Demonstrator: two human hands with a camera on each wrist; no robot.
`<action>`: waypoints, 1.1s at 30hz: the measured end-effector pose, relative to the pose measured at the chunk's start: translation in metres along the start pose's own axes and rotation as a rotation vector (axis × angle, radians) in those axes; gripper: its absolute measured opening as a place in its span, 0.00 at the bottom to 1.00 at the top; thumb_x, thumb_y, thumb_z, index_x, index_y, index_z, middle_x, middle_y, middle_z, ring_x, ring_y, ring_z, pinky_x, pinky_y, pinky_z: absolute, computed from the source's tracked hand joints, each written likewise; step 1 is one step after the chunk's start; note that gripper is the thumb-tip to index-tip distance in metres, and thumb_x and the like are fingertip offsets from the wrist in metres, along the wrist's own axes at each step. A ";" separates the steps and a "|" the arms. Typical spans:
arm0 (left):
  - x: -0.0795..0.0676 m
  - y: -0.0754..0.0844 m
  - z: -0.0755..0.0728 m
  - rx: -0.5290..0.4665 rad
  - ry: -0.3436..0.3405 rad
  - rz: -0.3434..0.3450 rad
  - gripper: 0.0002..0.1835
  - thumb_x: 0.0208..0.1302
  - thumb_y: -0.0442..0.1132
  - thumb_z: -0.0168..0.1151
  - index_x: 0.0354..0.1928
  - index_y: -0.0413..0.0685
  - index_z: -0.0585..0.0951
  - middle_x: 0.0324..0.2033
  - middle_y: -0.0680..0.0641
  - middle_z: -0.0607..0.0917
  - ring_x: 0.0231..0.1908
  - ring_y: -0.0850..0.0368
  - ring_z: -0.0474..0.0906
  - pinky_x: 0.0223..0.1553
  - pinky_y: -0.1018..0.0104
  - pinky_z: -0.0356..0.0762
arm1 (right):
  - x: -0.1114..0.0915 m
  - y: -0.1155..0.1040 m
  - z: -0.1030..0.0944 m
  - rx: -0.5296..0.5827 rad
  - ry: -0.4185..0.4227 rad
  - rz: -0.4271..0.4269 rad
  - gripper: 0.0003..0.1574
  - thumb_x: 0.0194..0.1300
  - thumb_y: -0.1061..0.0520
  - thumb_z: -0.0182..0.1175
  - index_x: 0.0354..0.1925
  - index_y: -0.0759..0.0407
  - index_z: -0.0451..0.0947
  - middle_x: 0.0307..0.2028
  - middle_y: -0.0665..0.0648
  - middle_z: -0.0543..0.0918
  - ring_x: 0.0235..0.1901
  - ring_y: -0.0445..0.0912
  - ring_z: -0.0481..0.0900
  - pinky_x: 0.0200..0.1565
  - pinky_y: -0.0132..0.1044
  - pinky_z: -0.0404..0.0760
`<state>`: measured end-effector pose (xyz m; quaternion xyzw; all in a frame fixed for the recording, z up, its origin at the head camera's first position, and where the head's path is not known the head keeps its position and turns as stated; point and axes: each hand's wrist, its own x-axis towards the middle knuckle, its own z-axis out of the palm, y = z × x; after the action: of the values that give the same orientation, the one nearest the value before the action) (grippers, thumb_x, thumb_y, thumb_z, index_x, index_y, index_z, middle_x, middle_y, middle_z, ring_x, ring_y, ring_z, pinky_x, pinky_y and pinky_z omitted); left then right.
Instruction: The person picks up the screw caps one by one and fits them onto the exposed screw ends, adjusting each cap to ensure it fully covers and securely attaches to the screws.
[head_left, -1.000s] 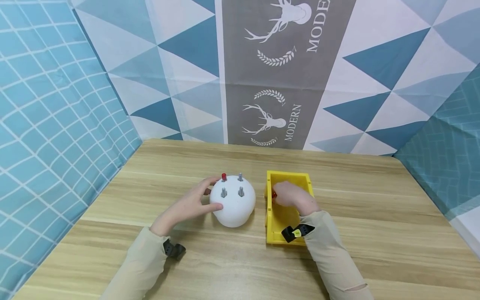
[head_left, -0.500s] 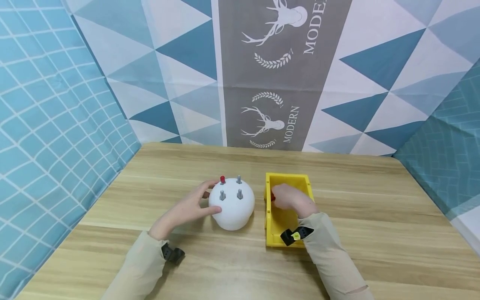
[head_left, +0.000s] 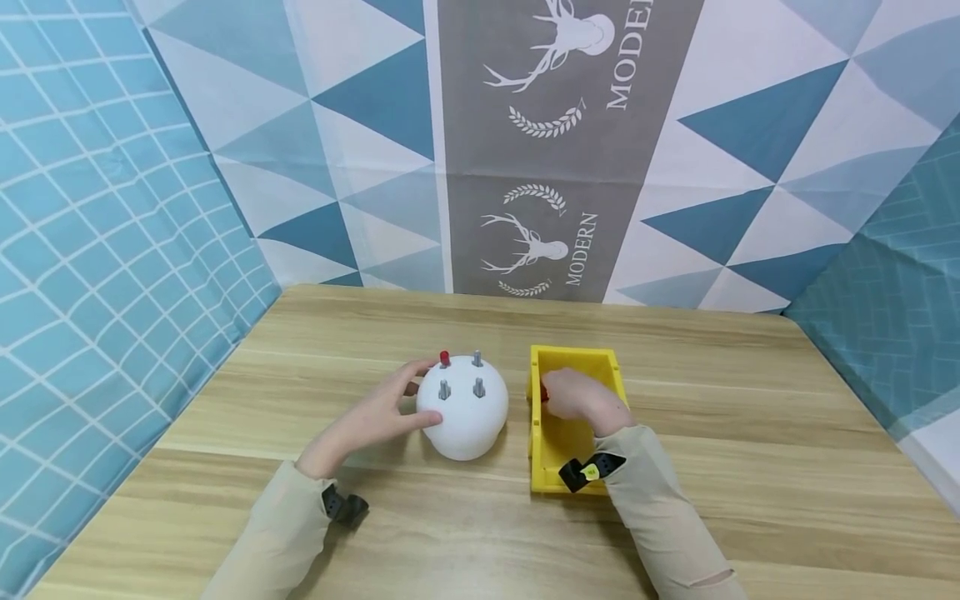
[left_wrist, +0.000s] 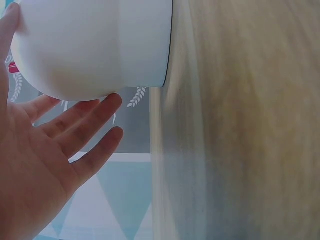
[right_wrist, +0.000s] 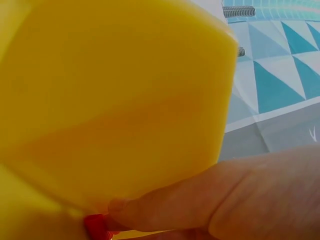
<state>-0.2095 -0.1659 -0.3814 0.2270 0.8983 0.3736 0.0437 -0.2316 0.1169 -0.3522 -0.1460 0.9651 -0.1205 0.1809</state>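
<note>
A white dome-topped body (head_left: 462, 421) stands upright on the table, several threaded metal studs (head_left: 478, 387) rising from its top. A red cap (head_left: 445, 358) covers the far-left stud. My left hand (head_left: 386, 408) rests at its left side, thumb on the front and the loosely spread fingers behind; in the left wrist view, fingertips (left_wrist: 114, 102) lie right at the white surface. My right hand (head_left: 581, 396) reaches down into a yellow bin (head_left: 536, 454). Its thumb presses against a small red cap (right_wrist: 97, 226) by the bin's left wall; the other fingers are mostly hidden.
The bin stands just right of the white body, with a narrow strip of wooden table (head_left: 517, 467) between them. A patterned cloth wall (head_left: 390, 167) rises behind the table's far edge, and a blue grid-patterned cloth (head_left: 112, 208) hangs along the left.
The head view has shifted slightly. My right fingers have moved a little at the red cap by the bin's left wall; my left hand stays at the white body.
</note>
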 end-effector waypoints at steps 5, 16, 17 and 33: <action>0.000 0.000 0.000 -0.007 0.000 0.002 0.43 0.48 0.61 0.65 0.65 0.59 0.59 0.58 0.51 0.69 0.50 0.52 0.72 0.49 0.50 0.72 | 0.000 0.001 0.000 0.015 0.006 -0.012 0.03 0.60 0.64 0.55 0.34 0.58 0.75 0.23 0.53 0.72 0.28 0.46 0.71 0.35 0.36 0.68; 0.001 -0.001 0.000 -0.012 -0.004 0.000 0.43 0.48 0.62 0.64 0.65 0.60 0.59 0.57 0.52 0.69 0.50 0.52 0.72 0.49 0.51 0.72 | 0.000 0.002 -0.001 0.005 0.005 -0.013 0.03 0.61 0.64 0.53 0.32 0.60 0.74 0.22 0.53 0.70 0.26 0.46 0.70 0.33 0.35 0.68; 0.001 -0.001 0.000 -0.013 -0.004 -0.003 0.43 0.48 0.62 0.64 0.65 0.60 0.59 0.58 0.52 0.69 0.50 0.52 0.72 0.49 0.51 0.72 | 0.000 0.002 -0.001 0.004 0.006 -0.015 0.04 0.61 0.65 0.53 0.31 0.60 0.74 0.22 0.53 0.70 0.25 0.46 0.70 0.32 0.35 0.68; 0.000 -0.001 0.000 -0.005 -0.009 -0.014 0.43 0.48 0.62 0.64 0.65 0.59 0.59 0.58 0.51 0.68 0.51 0.52 0.72 0.50 0.50 0.72 | 0.000 0.001 -0.001 -0.008 0.014 -0.004 0.03 0.63 0.63 0.54 0.32 0.59 0.74 0.21 0.53 0.69 0.25 0.45 0.70 0.32 0.34 0.68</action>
<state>-0.2100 -0.1666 -0.3816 0.2224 0.8988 0.3743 0.0510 -0.2325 0.1182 -0.3517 -0.1478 0.9666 -0.1178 0.1733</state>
